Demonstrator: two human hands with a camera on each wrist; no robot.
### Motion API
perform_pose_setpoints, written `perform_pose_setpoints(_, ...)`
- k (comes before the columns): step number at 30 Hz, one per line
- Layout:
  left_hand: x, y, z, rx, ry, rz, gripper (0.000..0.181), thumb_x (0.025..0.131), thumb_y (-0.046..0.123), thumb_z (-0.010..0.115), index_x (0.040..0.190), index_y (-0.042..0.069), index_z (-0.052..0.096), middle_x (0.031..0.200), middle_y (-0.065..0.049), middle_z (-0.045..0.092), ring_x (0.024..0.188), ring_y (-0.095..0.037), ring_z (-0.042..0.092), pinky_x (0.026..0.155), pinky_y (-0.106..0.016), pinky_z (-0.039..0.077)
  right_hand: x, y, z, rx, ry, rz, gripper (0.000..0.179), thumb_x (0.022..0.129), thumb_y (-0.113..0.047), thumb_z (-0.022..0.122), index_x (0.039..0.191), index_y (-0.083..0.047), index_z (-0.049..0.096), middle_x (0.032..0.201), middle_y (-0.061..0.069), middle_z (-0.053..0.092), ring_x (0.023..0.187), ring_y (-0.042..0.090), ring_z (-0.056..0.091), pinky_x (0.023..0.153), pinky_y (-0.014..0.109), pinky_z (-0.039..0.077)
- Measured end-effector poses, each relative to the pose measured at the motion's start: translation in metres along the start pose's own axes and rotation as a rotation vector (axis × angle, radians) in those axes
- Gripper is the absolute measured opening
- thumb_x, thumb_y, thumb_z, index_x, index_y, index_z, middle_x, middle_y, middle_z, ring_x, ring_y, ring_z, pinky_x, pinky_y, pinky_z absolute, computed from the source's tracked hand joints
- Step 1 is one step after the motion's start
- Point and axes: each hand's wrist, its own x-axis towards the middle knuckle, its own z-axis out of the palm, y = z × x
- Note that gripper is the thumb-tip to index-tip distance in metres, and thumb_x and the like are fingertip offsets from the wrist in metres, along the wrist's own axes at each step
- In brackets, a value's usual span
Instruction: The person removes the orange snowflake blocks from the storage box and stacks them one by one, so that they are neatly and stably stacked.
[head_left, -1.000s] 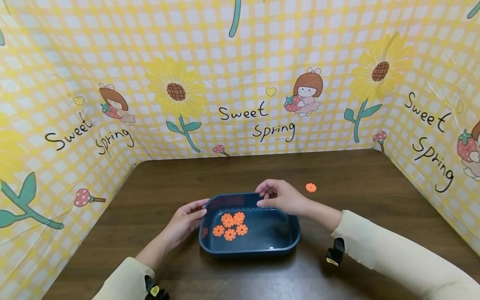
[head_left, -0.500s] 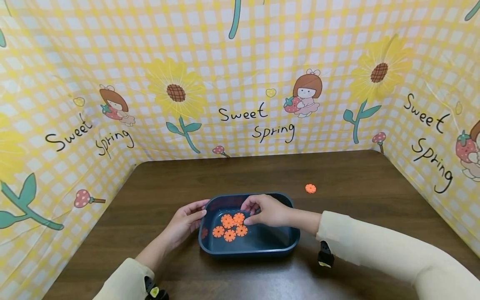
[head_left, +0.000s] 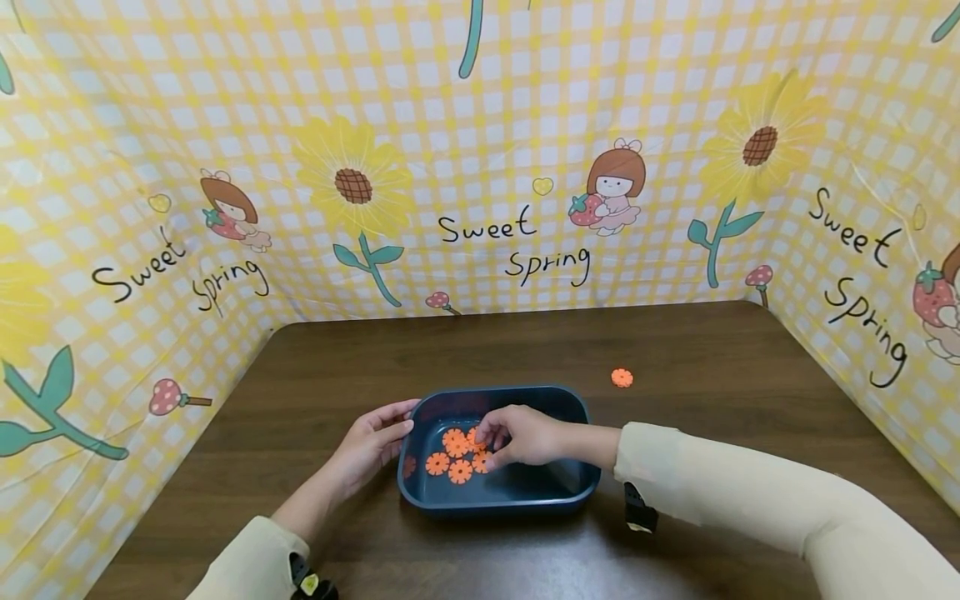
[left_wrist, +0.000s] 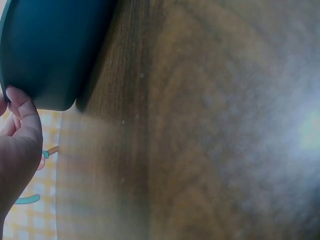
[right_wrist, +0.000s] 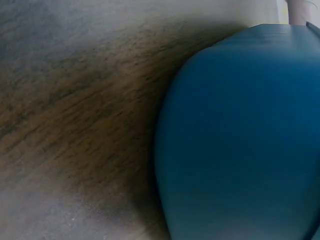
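My left hand (head_left: pixel 367 442) grips the left end of a dark blue rectangular tray (head_left: pixel 498 505), its thumb against the rim. In the left wrist view, that thumb (left_wrist: pixel 19 97) presses the tray's side. Inside the tray, several flat orange notched discs (head_left: pixel 437 463) lie grouped toward the left, some overlapping. My right hand (head_left: pixel 528 435) is over the tray with fingers bent and thumb apart from them, at the right side of the group; its fingertips partly cover the nearest discs. Only the tray's outer wall (right_wrist: pixel 240 135) shows in the right wrist view, without the right fingers.
One more orange disc (head_left: pixel 622 378) lies on the dark wooden table (head_left: pixel 360 358), beyond the tray to the right. A yellow checked cloth (head_left: pixel 480 150) with flower prints surrounds the table's back and sides.
My right hand has come from the tray's far right rim leftward and down to the discs. The left hand and the tray stay in place.
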Motion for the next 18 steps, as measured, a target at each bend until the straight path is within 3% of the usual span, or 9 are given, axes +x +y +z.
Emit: perform_pose_setpoints(18,-0.0004,-0.0010,-0.0001,0.011,-0.006,0.005,0.046,0.098,0.009,0.058,0.142,-0.001,0.045,0.123,-0.015,0.054,0.107,-0.020,0.057,0.092,-0.034,0.050,0.0072,0.0057,0.0058,-0.063,-0.058,-0.004,0.022,0.084,-0.009,0.076,0.104,-0.011,0.067,0.097,0.000,0.060,0.087,0.014,0.056,0.076,0.025,0.047)
